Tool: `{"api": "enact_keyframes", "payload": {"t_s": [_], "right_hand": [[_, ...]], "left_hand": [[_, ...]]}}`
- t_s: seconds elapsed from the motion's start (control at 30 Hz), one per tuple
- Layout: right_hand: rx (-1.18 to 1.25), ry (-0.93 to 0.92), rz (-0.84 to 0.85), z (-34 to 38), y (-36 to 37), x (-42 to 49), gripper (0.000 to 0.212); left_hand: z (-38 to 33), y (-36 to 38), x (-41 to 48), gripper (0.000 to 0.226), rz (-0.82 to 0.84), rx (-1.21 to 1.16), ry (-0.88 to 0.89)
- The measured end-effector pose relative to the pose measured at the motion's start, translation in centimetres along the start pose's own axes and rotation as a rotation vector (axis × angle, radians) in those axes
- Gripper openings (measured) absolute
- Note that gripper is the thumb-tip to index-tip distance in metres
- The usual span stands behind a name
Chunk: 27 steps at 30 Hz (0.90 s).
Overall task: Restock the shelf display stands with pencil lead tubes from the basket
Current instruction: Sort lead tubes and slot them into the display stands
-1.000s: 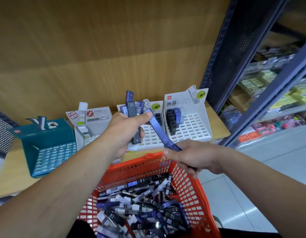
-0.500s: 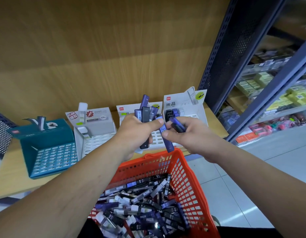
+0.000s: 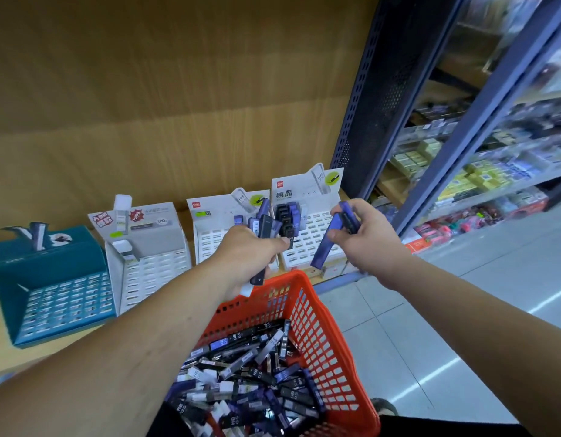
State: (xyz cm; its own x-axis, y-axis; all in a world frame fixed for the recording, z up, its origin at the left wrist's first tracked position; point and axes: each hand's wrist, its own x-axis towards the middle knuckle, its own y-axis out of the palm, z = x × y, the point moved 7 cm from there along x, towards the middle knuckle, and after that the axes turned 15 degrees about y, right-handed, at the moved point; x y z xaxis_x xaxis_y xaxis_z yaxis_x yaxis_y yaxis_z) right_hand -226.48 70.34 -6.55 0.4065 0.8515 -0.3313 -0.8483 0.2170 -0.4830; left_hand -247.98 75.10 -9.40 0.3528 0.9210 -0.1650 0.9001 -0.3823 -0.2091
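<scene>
Clutching a fistful of lead tubes (image 3: 266,223) in the left grip (image 3: 250,252) — wrapped tight, ends poking out top and bottom — right in front of the middle white stand (image 3: 209,241). Pinching a blue tube (image 3: 324,246) in the right grip (image 3: 365,239), tilted, with a darker one tucked alongside, just before the right-hand stand (image 3: 307,192) and its few upright tubes (image 3: 293,212). Below, heaps more loose tubes (image 3: 250,373) lying in the red basket (image 3: 334,326), close by the wooden shelf (image 3: 8,356).
</scene>
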Motion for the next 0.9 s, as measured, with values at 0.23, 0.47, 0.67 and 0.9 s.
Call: {"api": "enact_keyframes", "payload": {"t_s": [0.23,0.47,0.67,0.9], "right_hand": [[-0.146,-0.037,0.03,-0.2,2.4,8.6,0.003],[-0.243,-0.122,0.13,-2.0,4.8,14.1,0.011],[-0.272,-0.15,0.136,-3.5,6.7,15.7,0.01],[-0.321,-0.161,0.16,-3.8,6.2,16.1,0.011]], "left_hand": [[2.0,0.4,4.4,0.029,0.023,0.109,-0.07],[6.2,2.2,6.7,0.029,0.073,0.004,-0.203],[7.3,2.4,6.1,0.028,0.108,-0.028,-0.247],[7.9,2.7,5.9,0.03,0.122,-0.049,-0.252]]}}
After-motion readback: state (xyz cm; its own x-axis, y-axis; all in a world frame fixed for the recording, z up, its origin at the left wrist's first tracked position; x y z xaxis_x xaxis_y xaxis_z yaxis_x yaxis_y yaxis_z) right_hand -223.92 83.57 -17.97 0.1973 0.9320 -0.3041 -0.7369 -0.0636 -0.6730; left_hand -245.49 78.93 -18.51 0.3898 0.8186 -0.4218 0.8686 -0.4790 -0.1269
